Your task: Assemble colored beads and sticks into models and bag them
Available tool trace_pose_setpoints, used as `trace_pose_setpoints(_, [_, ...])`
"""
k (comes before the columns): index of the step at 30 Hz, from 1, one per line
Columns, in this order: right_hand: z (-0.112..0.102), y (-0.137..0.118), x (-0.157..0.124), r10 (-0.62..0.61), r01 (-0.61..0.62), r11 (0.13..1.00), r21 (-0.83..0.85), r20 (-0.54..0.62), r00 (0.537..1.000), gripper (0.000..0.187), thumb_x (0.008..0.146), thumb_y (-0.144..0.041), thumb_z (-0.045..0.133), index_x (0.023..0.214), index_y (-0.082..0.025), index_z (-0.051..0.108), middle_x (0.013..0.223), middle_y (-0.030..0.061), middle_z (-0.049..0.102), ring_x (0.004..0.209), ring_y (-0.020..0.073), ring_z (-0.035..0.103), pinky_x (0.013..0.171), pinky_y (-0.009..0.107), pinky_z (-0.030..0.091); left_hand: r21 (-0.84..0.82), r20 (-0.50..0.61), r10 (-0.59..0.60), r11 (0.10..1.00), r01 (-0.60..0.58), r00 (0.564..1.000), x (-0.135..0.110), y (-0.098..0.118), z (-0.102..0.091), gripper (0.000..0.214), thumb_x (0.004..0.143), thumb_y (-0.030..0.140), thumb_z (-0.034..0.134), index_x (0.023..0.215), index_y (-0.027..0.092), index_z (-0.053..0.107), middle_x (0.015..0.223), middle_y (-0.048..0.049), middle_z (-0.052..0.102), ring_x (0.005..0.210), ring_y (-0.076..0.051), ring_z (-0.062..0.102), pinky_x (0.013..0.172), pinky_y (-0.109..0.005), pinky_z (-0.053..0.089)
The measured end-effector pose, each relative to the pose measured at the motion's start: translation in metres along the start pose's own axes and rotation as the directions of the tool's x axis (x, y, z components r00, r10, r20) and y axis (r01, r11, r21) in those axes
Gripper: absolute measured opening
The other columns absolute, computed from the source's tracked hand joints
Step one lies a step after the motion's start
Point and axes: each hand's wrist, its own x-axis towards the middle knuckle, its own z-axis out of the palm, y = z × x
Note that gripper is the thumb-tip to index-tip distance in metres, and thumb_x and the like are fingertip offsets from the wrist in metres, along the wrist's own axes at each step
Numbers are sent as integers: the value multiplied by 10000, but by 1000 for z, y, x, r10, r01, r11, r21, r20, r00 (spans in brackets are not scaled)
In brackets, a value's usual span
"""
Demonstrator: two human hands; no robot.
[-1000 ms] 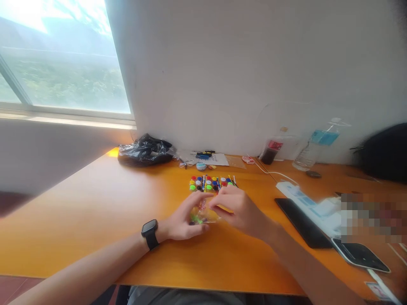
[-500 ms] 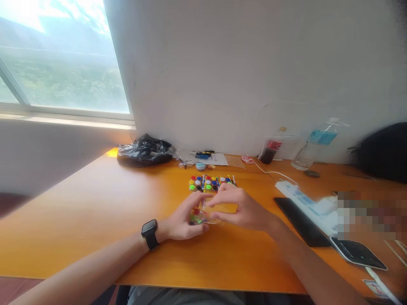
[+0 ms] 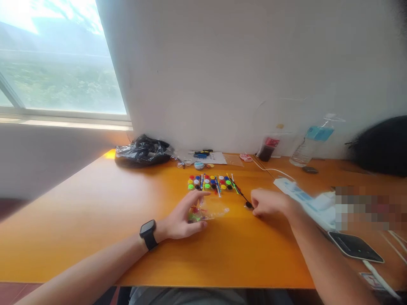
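Two bare hands rest near the middle of the orange tabletop (image 3: 95,220). The left hand (image 3: 182,218) loosely grips a clear plastic bag of coloured bits (image 3: 213,209), thumb raised and fingers curled beneath. The right hand (image 3: 270,202), nearer the right edge, pinches a small black round piece (image 3: 248,205) with narrowed fingers. Rows of coloured round caps (image 3: 208,183) lie just behind.

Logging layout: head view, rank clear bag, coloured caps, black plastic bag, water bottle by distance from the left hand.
1. clear bag, held by left hand
2. coloured caps, just beyond
3. black plastic bag, back left
4. water bottle, back right
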Motion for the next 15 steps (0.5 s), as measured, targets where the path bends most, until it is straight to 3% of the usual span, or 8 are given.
trace_pose_setpoints(4, [-5,2,-5,-12,13,1000,14,-42,999,67,673,-218,699,633,-179,663,664,54,698,613,190,607,539,283,322,12,-1,0,1000,0,1000,0,1,0,686,866,327,716,1499,253,462,1240,-120,542,1118,-298,548,966,-460,529])
trace_pose_setpoints(7, [-19,13,-21,-125,154,978,142,-191,974,162,814,-324,666,733,-184,675,695,47,718,645,186,612,581,279,373,18,-7,2,1000,-2,1000,0,0,0,696,859,324,726,1500,257,462,1267,-124,551,1129,-303,547,973,-460,526])
trace_pose_setpoints(11, [-35,20,-44,-267,408,874,263,-441,857,400,944,-553,599,894,-189,758,764,51,740,712,201,641,655,291,448,20,-20,10,1000,-10,1000,1,-4,0,696,856,322,728,1498,253,469,1280,-129,557,1138,-305,548,977,-457,523])
trace_pose_setpoints(15, [-35,3,-61,-314,590,742,317,-614,724,419,960,-573,624,1038,-198,795,819,66,744,781,220,673,738,320,506,22,-27,17,1000,-17,999,1,-4,0,695,855,337,733,1496,245,479,1240,-125,568,1131,-310,553,1002,-483,505])
